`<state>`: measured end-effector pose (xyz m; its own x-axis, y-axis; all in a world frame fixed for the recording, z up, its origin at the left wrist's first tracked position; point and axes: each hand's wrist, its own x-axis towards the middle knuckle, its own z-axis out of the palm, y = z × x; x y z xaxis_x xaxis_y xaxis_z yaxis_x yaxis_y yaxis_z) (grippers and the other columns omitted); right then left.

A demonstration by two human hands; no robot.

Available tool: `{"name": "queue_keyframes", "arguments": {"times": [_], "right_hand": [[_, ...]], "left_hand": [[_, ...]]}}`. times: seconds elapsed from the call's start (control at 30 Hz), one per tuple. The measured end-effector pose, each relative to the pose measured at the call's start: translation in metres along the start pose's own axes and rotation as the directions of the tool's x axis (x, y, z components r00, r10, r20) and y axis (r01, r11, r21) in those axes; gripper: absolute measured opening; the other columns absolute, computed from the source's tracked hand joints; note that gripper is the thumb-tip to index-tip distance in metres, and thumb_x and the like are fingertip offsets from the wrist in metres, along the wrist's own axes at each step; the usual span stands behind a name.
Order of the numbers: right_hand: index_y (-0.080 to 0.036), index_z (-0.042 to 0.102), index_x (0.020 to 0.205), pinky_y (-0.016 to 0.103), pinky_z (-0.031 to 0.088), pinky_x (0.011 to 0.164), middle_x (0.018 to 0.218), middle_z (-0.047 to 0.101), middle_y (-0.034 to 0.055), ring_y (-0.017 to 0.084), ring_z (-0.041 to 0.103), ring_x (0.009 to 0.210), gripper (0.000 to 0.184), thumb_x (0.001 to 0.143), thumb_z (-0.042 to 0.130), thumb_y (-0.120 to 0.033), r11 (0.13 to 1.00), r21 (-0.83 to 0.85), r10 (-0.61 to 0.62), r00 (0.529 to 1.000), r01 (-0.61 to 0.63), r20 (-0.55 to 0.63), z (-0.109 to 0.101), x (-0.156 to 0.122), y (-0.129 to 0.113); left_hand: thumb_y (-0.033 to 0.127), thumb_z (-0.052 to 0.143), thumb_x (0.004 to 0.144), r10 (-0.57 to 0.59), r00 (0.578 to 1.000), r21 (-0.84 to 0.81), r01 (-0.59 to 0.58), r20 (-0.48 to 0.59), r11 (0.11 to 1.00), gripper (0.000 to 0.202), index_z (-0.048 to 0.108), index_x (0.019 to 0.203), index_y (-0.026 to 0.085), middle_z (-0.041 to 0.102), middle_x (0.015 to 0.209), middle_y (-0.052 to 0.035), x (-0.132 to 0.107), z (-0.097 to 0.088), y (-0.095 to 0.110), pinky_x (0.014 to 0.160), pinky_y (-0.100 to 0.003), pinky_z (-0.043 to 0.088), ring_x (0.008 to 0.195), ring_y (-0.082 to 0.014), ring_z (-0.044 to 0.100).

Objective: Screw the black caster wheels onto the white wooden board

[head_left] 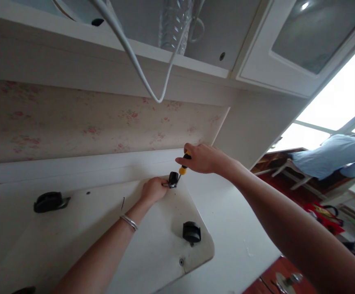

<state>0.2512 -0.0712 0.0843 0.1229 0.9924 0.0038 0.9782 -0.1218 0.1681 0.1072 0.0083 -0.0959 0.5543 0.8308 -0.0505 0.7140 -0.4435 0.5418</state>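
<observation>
In the head view, my right hand [202, 158] is closed around a black-and-yellow screwdriver [183, 170]. Its shaft points down beside a black caster wheel [173, 179] at the far right corner of a white board [152, 253]. My left hand [154, 190] is closed at that caster's left side, fingertips against its metal base; small metal parts there are hard to make out. More black casters stand on the board: one at the near right corner [191, 232], another at the far left [50, 202]. A thin dark pin-like thing [123, 203] is near my left wrist.
The board lies on a white desk [241, 228] against a floral wall panel [128, 122]. A white cable [143, 77] hangs from the shelf above, where a clear plastic bottle [174, 28] stands. At right, a person in light blue [330, 153] is by the window.
</observation>
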Motion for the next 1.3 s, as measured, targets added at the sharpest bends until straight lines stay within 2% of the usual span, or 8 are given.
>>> {"name": "queue_keyframes", "arguments": {"times": [0.13,0.33,0.53,0.73,0.9,1.07,1.2,1.3], "right_hand": [[-0.021,0.058,0.115,0.037,0.046,0.068,0.098,0.070,0.0145,0.031,0.066,0.087,0.051,0.088,0.040,-0.060,0.999,0.001,-0.033,0.999,0.033,0.016,-0.002,-0.001,0.001],[-0.015,0.064,0.104,0.046,0.046,0.072,0.101,0.068,0.0224,0.039,0.064,0.095,0.066,0.089,0.030,-0.069,0.999,-0.043,0.032,0.999,-0.033,-0.026,-0.001,0.001,0.003],[-0.023,0.054,0.120,0.030,0.045,0.065,0.096,0.071,0.0094,0.023,0.067,0.081,0.050,0.089,0.040,-0.060,0.996,0.036,-0.078,0.996,0.076,0.048,0.001,0.003,0.008],[-0.015,0.062,0.106,0.045,0.044,0.074,0.103,0.067,0.0226,0.039,0.063,0.095,0.065,0.089,0.030,-0.069,0.998,-0.035,0.043,0.999,-0.044,-0.032,0.003,0.005,0.006],[-0.024,0.052,0.122,0.031,0.045,0.070,0.098,0.071,0.0086,0.023,0.067,0.085,0.048,0.091,0.040,-0.058,0.998,0.027,-0.055,0.998,0.054,0.034,0.004,0.003,0.011],[-0.016,0.061,0.108,0.044,0.043,0.075,0.102,0.067,0.0210,0.037,0.064,0.095,0.064,0.089,0.030,-0.069,0.998,-0.046,0.029,0.999,-0.030,-0.016,0.005,0.001,0.009],[-0.022,0.054,0.121,0.032,0.044,0.067,0.095,0.071,0.0104,0.024,0.066,0.082,0.053,0.090,0.037,-0.062,0.999,-0.004,-0.052,0.997,0.052,0.048,0.003,-0.002,0.009],[-0.020,0.058,0.114,0.035,0.044,0.066,0.096,0.070,0.0135,0.028,0.066,0.083,0.054,0.089,0.038,-0.064,0.998,-0.046,-0.036,0.999,0.037,0.022,0.002,-0.005,0.007]], "left_hand": [[0.030,0.057,0.080,-0.005,1.000,-0.007,0.005,0.014,1.000,0.033,0.073,0.108,0.035,0.075,0.106,-0.0030,0.003,0.000,-0.002,0.075,-0.027,0.048,0.096,-0.0235,0.069],[0.034,0.062,0.076,-0.016,0.998,-0.003,0.016,0.053,1.000,0.032,0.074,0.105,0.038,0.077,0.101,-0.0019,0.008,-0.001,-0.002,0.074,-0.027,0.049,0.092,-0.0236,0.070],[0.037,0.062,0.075,-0.017,0.999,0.004,0.017,0.047,1.000,0.032,0.074,0.104,0.039,0.077,0.098,-0.0007,0.007,0.000,-0.004,0.072,-0.027,0.049,0.090,-0.0244,0.071],[0.035,0.062,0.075,-0.004,1.000,0.005,0.004,0.030,1.000,0.031,0.074,0.103,0.038,0.077,0.101,-0.0009,0.006,0.002,-0.002,0.073,-0.029,0.050,0.092,-0.0250,0.070],[0.040,0.061,0.077,-0.010,0.999,-0.006,0.010,0.031,1.000,0.029,0.075,0.102,0.038,0.077,0.100,-0.0017,0.005,0.001,-0.002,0.073,-0.030,0.050,0.091,-0.0256,0.071],[0.038,0.061,0.075,-0.010,1.000,-0.014,0.010,0.021,1.000,0.028,0.075,0.100,0.037,0.076,0.101,-0.0031,0.004,0.001,-0.001,0.075,-0.032,0.049,0.094,-0.0274,0.070],[0.038,0.062,0.075,-0.007,1.000,-0.044,0.008,0.016,0.999,0.028,0.075,0.099,0.038,0.076,0.101,-0.0019,0.004,0.000,-0.002,0.075,-0.031,0.049,0.092,-0.0264,0.070],[0.037,0.064,0.074,-0.013,1.000,-0.083,0.015,0.028,0.996,0.027,0.076,0.098,0.036,0.077,0.096,-0.0021,0.002,-0.003,-0.003,0.072,-0.030,0.049,0.088,-0.0253,0.070]]}}
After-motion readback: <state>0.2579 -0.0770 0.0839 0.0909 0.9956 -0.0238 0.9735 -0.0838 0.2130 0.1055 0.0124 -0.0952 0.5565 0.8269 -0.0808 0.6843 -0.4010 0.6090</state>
